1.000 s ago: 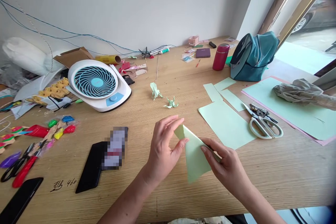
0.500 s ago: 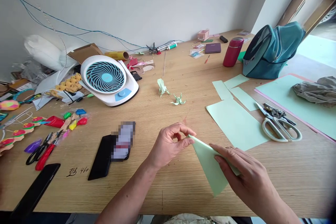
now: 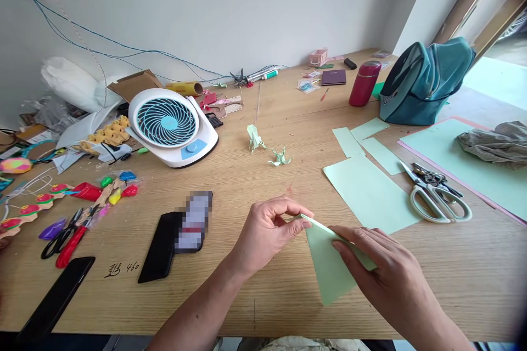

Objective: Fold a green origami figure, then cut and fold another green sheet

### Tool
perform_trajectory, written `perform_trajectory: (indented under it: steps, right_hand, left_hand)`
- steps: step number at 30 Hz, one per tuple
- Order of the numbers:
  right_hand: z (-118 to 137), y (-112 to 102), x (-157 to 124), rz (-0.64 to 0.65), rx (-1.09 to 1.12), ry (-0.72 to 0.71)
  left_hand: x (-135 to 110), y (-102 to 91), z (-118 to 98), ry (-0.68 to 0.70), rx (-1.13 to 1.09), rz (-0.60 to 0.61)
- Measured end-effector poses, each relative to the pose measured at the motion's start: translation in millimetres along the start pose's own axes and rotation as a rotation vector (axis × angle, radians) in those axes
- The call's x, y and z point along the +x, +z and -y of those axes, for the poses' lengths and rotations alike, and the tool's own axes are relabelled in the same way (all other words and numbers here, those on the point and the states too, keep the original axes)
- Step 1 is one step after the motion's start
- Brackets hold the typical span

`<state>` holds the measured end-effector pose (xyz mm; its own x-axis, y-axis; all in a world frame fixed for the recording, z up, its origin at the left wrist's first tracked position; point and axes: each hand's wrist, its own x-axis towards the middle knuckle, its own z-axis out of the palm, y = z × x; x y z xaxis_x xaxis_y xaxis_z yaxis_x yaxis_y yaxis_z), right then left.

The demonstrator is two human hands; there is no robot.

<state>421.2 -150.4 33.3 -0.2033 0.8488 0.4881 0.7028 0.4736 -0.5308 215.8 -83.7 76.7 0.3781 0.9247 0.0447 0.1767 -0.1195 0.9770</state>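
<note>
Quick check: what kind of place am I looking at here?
Probably a craft table for paper folding: green paper sheets, scissors, and small folded paper figures lie on it.

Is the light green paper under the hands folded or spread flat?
Folded: the paper is a triangle with a layered upper edge. The left hand pinches its top corner and the right hand lies flat on it.

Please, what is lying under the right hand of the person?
A folded green paper lies under the right hand, flat on the wooden table. Its lower point and upper corner show; the left hand pinches that corner. The part beneath the right hand is covered.
</note>
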Motion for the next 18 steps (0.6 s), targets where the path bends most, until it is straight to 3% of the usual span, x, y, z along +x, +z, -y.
perform_trajectory:
  steps: [10,13,18]
  right_hand:
    - [8,-1,15,-0.080,0.011,-0.001]
    - [3,-3,11,-0.127,0.058,0.095]
    - [-17,1,-3,-0.349,0.210,0.356]
  left_hand:
    - [-2,0.9,-5,-0.066,-0.155,-0.008]
    - [-4,-2.0,-2,-0.021,-0.214,-0.068]
    - [-10,-1.2,6,0.016,-0.319,-0.192]
